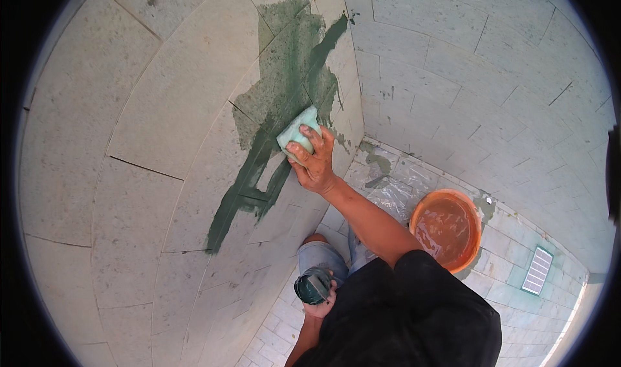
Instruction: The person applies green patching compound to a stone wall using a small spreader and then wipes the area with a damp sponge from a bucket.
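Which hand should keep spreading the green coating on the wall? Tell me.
Probably the right hand: it presses the sponge against the green patch. The left hand holds a small dark container low, away from the wall.

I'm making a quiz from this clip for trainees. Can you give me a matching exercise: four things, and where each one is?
Things:
1. sponge
2. small green container
3. orange bucket
4. clear plastic sheet

Places:
A. on the tiled floor, with brownish water in it
B. spread on the floor at the foot of the wall
C. pressed to the wall's green smear by the right hand
D. held low in the left hand

Pairs: 1-C, 2-D, 3-A, 4-B
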Demonstrator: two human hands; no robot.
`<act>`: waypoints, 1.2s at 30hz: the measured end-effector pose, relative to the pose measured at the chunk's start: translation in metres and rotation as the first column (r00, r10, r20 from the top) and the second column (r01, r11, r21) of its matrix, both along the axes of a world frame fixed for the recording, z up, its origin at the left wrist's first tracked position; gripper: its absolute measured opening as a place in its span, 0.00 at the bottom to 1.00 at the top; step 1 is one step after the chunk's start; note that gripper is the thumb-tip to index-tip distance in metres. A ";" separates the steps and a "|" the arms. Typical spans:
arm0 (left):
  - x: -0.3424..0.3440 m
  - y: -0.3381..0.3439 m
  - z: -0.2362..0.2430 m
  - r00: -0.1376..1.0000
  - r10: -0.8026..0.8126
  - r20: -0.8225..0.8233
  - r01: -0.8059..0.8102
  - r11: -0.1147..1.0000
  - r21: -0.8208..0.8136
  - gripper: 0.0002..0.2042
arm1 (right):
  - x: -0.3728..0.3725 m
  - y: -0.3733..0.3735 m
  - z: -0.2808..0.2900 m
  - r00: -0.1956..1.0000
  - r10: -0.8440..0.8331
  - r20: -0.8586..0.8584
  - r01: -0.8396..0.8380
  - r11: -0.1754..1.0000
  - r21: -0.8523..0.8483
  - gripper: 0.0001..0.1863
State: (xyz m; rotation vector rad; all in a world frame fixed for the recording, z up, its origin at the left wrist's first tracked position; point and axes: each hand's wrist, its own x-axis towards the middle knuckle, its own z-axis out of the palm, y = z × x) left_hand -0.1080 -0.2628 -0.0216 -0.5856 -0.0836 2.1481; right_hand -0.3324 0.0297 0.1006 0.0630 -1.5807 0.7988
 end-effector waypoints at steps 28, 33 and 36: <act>0.015 -0.024 -0.011 0.995 0.095 0.011 -0.095 0.995 -0.021 0.27 | -0.003 0.027 0.017 0.989 0.030 0.147 0.054 0.845 -0.532 0.26; 0.022 -0.037 0.015 0.963 0.228 -0.144 -0.242 0.966 -0.087 0.26 | -0.016 0.009 0.035 0.983 -0.035 0.179 0.111 0.894 -0.434 0.24; 0.035 -0.054 0.031 0.945 0.304 -0.120 -0.310 0.950 -0.036 0.25 | 0.012 -0.061 0.025 0.984 0.034 0.175 0.035 0.925 -0.378 0.23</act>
